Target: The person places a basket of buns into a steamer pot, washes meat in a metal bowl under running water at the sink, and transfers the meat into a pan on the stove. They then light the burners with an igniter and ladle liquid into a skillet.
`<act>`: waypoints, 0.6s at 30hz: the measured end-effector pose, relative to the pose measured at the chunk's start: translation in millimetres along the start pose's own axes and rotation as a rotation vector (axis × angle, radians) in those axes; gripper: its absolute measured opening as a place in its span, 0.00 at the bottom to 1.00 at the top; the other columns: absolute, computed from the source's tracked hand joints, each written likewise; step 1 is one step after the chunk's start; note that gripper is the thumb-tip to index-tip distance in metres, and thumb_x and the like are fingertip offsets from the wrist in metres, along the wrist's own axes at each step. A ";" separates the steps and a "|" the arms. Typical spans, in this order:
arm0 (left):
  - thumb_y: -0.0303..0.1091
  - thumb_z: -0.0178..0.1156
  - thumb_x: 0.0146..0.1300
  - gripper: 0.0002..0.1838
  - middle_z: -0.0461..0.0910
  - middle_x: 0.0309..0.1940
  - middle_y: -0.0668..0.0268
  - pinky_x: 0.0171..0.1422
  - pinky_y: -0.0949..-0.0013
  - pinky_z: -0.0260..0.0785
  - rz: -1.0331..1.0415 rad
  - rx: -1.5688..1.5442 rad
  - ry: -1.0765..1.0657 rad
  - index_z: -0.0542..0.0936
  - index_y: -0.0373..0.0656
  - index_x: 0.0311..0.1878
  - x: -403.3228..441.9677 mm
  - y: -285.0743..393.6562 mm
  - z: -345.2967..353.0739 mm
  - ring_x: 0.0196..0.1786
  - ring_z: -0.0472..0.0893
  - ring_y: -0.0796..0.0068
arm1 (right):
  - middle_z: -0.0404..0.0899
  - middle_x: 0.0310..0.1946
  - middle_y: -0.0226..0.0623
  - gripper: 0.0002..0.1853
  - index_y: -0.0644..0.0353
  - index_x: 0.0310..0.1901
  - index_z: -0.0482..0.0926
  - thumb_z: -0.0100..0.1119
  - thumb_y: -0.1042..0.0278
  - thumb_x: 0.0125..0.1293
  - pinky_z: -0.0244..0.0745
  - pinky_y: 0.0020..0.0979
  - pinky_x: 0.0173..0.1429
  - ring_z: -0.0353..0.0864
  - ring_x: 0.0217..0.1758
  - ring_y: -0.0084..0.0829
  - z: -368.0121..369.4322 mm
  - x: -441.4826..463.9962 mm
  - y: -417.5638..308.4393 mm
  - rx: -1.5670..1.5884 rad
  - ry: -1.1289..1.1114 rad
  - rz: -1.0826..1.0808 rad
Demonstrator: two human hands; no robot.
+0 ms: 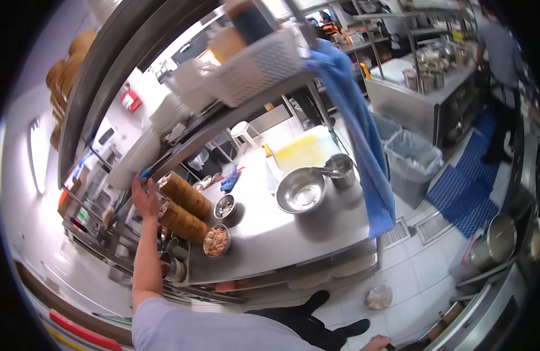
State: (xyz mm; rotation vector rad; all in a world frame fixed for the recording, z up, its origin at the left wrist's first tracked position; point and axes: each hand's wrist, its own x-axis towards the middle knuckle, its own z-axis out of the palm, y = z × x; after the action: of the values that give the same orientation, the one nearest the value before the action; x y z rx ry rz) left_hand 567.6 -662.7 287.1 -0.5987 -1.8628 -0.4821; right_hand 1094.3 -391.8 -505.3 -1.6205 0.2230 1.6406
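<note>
My left hand [145, 199] is raised at the edge of the overhead metal shelf [191, 137], its fingers closed at a small blue object [145, 174] beside white stacked dishes [129, 164]. Just right of that hand are stacks of round bamboo steamers [185, 194]. A bowl of pinkish, meat-like food [216, 241] and a smaller metal bowl with dark pieces [225, 206] sit on the steel counter [270, 245]. Low at the frame's bottom edge, my right hand [376, 343] is closed at a dark handle [390, 347], mostly cut off by the frame.
The counter also holds a large metal bowl [301, 191], a metal pot [341, 171] and a yellow-stained cutting board [305, 149]. A blue cloth [354, 134] hangs from the shelf. Beyond are a lined bin [411, 161] and another person [501, 55]. A round container [378, 297] stands on the floor.
</note>
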 end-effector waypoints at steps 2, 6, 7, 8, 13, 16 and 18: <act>0.41 0.61 0.59 0.27 0.77 0.46 0.55 0.59 0.58 0.62 -0.075 0.014 -0.125 0.72 0.40 0.60 16.0 -7.1 -7.6 0.50 0.76 0.57 | 0.57 0.26 0.32 0.14 0.53 0.28 0.57 0.49 0.55 0.56 0.51 0.30 0.30 0.58 0.24 0.30 17.2 -45.4 17.9 0.016 -0.020 0.037; 0.43 0.64 0.55 0.30 0.76 0.50 0.57 0.65 0.58 0.56 0.364 -0.105 -0.071 0.71 0.44 0.60 70.6 32.7 -18.8 0.55 0.72 0.56 | 0.56 0.19 0.28 0.13 0.49 0.22 0.56 0.48 0.57 0.55 0.49 0.28 0.24 0.56 0.18 0.28 34.4 -109.0 50.0 0.078 -0.048 0.075; 0.45 0.65 0.54 0.32 0.75 0.52 0.57 0.66 0.57 0.55 0.374 -0.184 -0.209 0.70 0.44 0.61 86.2 40.7 -20.9 0.57 0.71 0.55 | 0.56 0.17 0.27 0.13 0.48 0.21 0.56 0.48 0.58 0.55 0.48 0.28 0.22 0.55 0.16 0.28 38.7 -117.8 58.2 0.103 -0.066 0.085; 0.46 0.66 0.53 0.34 0.74 0.54 0.56 0.67 0.57 0.54 0.382 -0.265 -0.346 0.70 0.44 0.62 101.8 42.0 -21.8 0.59 0.70 0.55 | 0.56 0.15 0.26 0.14 0.47 0.20 0.55 0.48 0.58 0.55 0.48 0.28 0.20 0.55 0.15 0.27 38.2 -120.4 66.4 0.116 -0.086 0.095; 0.52 0.67 0.51 0.41 0.73 0.58 0.56 0.70 0.55 0.51 0.443 -0.349 -0.840 0.64 0.43 0.64 149.5 29.9 39.2 0.65 0.66 0.55 | 0.56 0.11 0.22 0.12 0.46 0.18 0.59 0.48 0.63 0.56 0.45 0.26 0.16 0.54 0.11 0.22 54.8 -196.2 88.1 0.150 -0.143 0.090; 0.56 0.68 0.50 0.44 0.72 0.59 0.56 0.71 0.55 0.50 0.508 -0.369 -0.975 0.61 0.45 0.65 158.6 22.5 74.4 0.66 0.65 0.54 | 0.56 0.11 0.22 0.12 0.47 0.20 0.61 0.48 0.66 0.60 0.45 0.25 0.14 0.53 0.10 0.20 59.6 -233.9 80.7 0.107 -0.148 0.089; 0.57 0.68 0.50 0.44 0.73 0.59 0.55 0.71 0.54 0.50 0.543 -0.361 -0.954 0.61 0.45 0.66 160.6 27.7 80.5 0.65 0.65 0.54 | 0.58 0.13 0.21 0.14 0.49 0.24 0.63 0.49 0.58 0.66 0.47 0.23 0.13 0.52 0.10 0.19 45.1 -230.1 77.0 -0.012 -0.254 0.068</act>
State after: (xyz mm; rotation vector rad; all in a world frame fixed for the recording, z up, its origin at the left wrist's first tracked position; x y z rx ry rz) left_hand 476.8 -565.3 410.7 -1.7499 -2.3495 -0.1551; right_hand 978.4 -508.2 -321.1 -1.4086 0.1394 1.8838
